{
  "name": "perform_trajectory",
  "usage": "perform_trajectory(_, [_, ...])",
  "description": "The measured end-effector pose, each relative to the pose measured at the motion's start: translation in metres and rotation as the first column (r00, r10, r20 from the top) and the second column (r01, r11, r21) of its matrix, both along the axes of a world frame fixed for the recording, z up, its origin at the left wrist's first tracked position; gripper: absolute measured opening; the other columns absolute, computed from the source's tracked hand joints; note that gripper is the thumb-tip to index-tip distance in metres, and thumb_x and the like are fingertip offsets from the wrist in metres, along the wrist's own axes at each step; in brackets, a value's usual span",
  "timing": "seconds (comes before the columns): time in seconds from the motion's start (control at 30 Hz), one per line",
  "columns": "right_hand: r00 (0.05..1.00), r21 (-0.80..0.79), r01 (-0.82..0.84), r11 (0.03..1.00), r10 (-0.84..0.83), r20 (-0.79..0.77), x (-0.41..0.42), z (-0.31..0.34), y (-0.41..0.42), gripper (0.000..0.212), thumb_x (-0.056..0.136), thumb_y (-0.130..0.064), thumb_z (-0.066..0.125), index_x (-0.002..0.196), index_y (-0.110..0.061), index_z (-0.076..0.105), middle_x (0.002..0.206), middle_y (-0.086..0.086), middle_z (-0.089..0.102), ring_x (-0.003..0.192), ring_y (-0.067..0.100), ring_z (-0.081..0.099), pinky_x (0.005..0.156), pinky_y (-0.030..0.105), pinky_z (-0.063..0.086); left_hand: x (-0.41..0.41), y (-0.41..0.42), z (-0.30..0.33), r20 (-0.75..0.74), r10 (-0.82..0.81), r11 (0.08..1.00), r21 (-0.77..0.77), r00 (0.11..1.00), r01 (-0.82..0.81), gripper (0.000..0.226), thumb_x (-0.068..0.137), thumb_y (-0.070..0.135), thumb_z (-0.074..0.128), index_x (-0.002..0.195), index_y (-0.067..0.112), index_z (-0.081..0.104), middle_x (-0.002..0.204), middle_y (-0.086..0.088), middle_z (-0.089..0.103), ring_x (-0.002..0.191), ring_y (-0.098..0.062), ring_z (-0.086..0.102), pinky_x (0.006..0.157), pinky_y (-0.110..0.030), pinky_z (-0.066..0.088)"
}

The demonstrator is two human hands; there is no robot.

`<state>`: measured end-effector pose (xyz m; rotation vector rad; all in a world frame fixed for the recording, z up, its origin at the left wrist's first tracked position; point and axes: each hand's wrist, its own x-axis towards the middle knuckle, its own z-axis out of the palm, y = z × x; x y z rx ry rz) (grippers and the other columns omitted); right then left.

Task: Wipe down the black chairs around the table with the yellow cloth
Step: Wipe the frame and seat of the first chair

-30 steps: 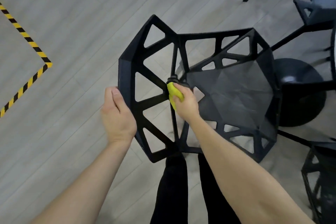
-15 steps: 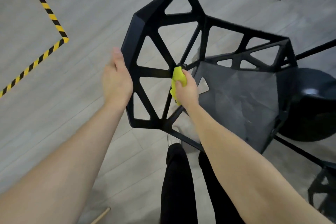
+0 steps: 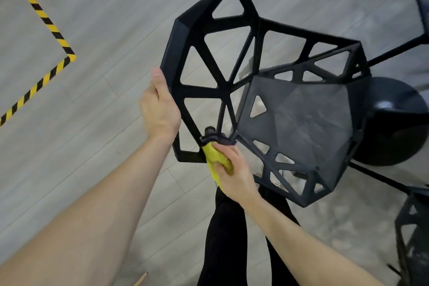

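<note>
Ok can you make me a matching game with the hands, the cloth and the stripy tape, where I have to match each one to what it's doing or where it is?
Things:
1. left hand
2. right hand
3. yellow cloth
4. striped tape

Places or states:
A. stuck on the floor, making a corner
B. holds the outer edge of the black chair back
C. bunched up against the bottom of the chair back
D. grips the cloth

Pairs: 1-B, 2-D, 3-C, 4-A
</note>
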<state>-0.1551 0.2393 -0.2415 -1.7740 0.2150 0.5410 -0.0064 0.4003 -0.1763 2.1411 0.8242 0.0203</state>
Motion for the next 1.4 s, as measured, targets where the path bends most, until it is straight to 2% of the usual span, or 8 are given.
perform_trajectory(0.23, [0.966,0.065,0.259,0.964,-0.26,0.005,0.026,0.032,0.034,0.046,0.1,-0.013,0.065,0.138,-0.039,0.066,0.13,-0.018,0.066,0.124,0.002,0.06,0.109,0.024,0.048,-0.003,-0.005,0.001,0.077,0.101,0.982,-0.165,0.992,-0.087,0.037,0.104,0.042,0.031,0.072,0.023,0.031,0.071,0.008,0.036,0.068,-0.016,0.031,0.073,-0.042,0.034])
perform_trajectory(0.4, [0.993,-0.105,0.095,0.99,-0.087,0.078,0.008,0.021,0.023,0.046,0.1,-0.008,0.063,0.139,-0.031,0.065,0.125,-0.012,0.06,0.119,0.007,0.059,0.102,0.024,0.047,-0.006,0.01,0.001,0.058,-0.098,0.969,-0.223,0.994,0.108,0.036,0.099,0.049,0.023,0.091,0.021,0.045,0.087,0.008,0.049,0.078,-0.011,0.045,0.083,-0.04,0.041])
perform_trajectory(0.53, [0.988,-0.148,0.139,0.979,-0.147,-0.049,0.026,0.025,0.016,0.043,0.102,-0.018,0.062,0.138,-0.042,0.064,0.131,-0.016,0.064,0.124,0.01,0.059,0.112,0.035,0.048,-0.018,0.028,-0.005,-0.06,-0.279,0.931,-0.259,0.958,0.255,0.074,0.105,0.068,0.017,0.157,0.026,0.048,0.158,0.002,0.055,0.148,-0.019,0.048,0.128,-0.041,0.031])
perform_trajectory(0.7, [0.972,-0.05,0.121,0.991,-0.108,0.208,0.02,0.05,0.044,0.049,0.1,-0.009,0.061,0.143,-0.032,0.062,0.138,-0.016,0.058,0.13,0.001,0.054,0.107,0.015,0.042,-0.068,0.022,-0.002,-0.075,-0.362,0.918,-0.203,0.929,0.341,0.048,0.115,0.055,0.023,0.116,0.021,0.057,0.105,0.003,0.069,0.105,-0.028,0.065,0.099,-0.049,0.049])
perform_trajectory(0.83, [0.986,-0.29,-0.161,0.943,0.142,-0.088,-0.028,0.017,-0.007,0.043,0.097,-0.019,0.065,0.135,-0.038,0.067,0.131,-0.01,0.066,0.123,0.017,0.063,0.101,0.031,0.05,-0.108,0.022,-0.013,-0.082,-0.421,0.902,-0.144,0.904,0.407,0.054,0.107,0.067,0.022,0.118,0.029,0.059,0.104,0.012,0.072,0.096,0.001,0.064,0.093,-0.041,0.051])
perform_trajectory(0.97, [0.982,-0.322,0.06,0.945,-0.113,-0.15,-0.041,0.013,-0.053,0.046,0.098,-0.018,0.065,0.138,-0.04,0.065,0.132,-0.013,0.065,0.122,0.015,0.061,0.105,0.035,0.049,-0.15,0.006,-0.029,-0.116,-0.466,0.885,-0.063,0.877,0.462,0.016,0.109,0.051,0.051,0.119,0.038,0.055,0.09,0.012,0.067,0.086,-0.007,0.065,0.077,-0.025,0.049])
perform_trajectory(1.27, [0.988,-0.227,0.099,0.969,-0.123,-0.096,-0.029,0.016,-0.118,0.045,0.1,-0.021,0.063,0.134,-0.05,0.059,0.121,-0.022,0.066,0.109,0.009,0.06,0.085,0.021,0.048,-0.176,-0.058,-0.08,-0.267,-0.133,0.986,-0.131,0.954,0.101,0.029,0.116,0.044,0.036,0.116,0.022,0.056,0.1,0.003,0.071,0.089,-0.012,0.072,0.086,-0.052,0.063])
perform_trajectory(1.4, [0.99,-0.187,0.104,0.977,-0.119,-0.072,-0.02,0.01,-0.137,0.046,0.1,-0.025,0.065,0.13,-0.059,0.056,0.124,-0.018,0.067,0.113,0.012,0.064,0.093,0.039,0.055,-0.162,-0.064,-0.09,-0.266,-0.008,0.994,-0.108,0.964,-0.022,0.032,0.118,0.036,0.034,0.121,0.018,0.06,0.087,-0.003,0.073,0.08,-0.02,0.073,0.08,-0.048,0.062])
